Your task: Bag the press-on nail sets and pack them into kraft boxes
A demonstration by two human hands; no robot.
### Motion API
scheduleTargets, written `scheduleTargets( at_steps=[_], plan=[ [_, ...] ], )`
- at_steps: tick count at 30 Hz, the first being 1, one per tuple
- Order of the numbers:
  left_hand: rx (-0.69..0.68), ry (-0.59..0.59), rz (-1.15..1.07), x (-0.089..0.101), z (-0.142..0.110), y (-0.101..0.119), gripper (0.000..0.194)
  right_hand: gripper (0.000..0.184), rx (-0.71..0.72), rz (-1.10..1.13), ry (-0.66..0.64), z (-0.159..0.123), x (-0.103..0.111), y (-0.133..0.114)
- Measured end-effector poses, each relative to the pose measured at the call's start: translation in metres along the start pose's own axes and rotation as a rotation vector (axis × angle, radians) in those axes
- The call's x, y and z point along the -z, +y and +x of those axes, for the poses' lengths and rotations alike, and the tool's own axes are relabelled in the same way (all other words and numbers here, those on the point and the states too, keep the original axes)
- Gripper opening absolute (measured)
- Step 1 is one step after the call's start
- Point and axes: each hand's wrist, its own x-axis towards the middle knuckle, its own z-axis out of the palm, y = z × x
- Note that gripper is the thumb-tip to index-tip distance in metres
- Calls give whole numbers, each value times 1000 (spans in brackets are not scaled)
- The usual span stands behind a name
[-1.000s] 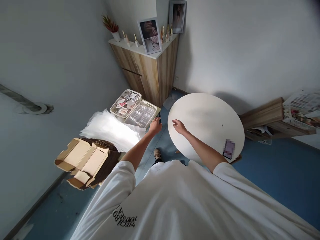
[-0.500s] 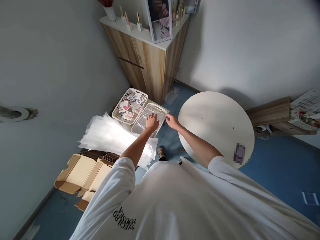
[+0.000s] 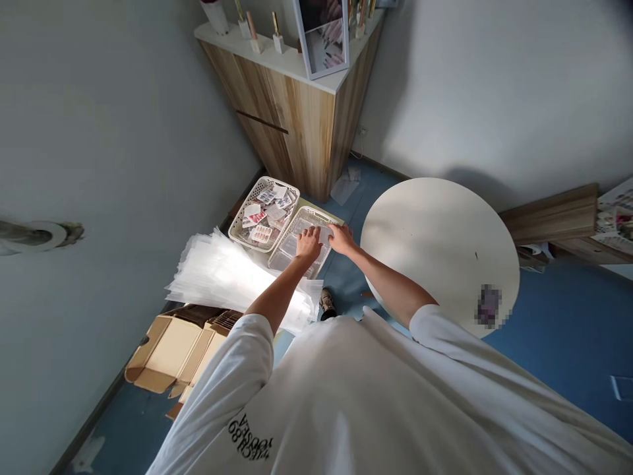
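The person's 2 bare hands are at the nearer white basket [image 3: 316, 211], which holds clear plastic cases [image 3: 284, 254] lying in rows. The left hand [image 3: 308, 243] is palm down over the cases, its fingers slightly spread; I cannot tell whether it grips any of them. The right hand [image 3: 341, 239] is at the basket's right edge, just beside the left, with its index finger and thumb toward the cases (whether a case is pinched between them, I cannot tell).

Just beyond, on the left, stands a 2nd white basket [image 3: 250, 244] filled with small printed cards [image 3: 266, 214]. Nearer the person, a fanned stack of thin white sheets [image 3: 212, 267] lies under the left forearm, and opened cardboard boxes [image 3: 171, 346] lie next to it. To the right of the hands is a round white table [image 3: 425, 237] bearing a pixelated item [image 3: 488, 305] near its edge. A wood-grain cabinet [image 3: 301, 109] stands behind the baskets, with a picture frame [image 3: 324, 39] on its white top.
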Motion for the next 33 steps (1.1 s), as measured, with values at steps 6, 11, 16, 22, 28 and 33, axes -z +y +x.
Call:
scheduleTargets(
  at_steps=[6, 11, 16, 22, 28, 33],
  plan=[
    [-6, 17, -13, 2, -5, 3, 68, 38, -48, 179, 72, 8, -3, 2],
    [9, 50, -31, 2, -10, 4, 63, 36, -100, 300, 93, 6, -1, 1],
    [-22, 99, -54, 8, -10, 18, 64, 33, -120, 349, 153, -5, 13, 4],
    [-128, 104, -23, 7, -2, 73, 59, 32, -131, 415, 290, -33, 57, 41],
    [-257, 61, -11, -25, 3, 164, 60, 28, -238, 492, 412, -91, 114, 109],
    [-360, 21, -30, -67, -3, 243, 57, 23, -323, 551, 457, -149, 154, 172]
  ],
)
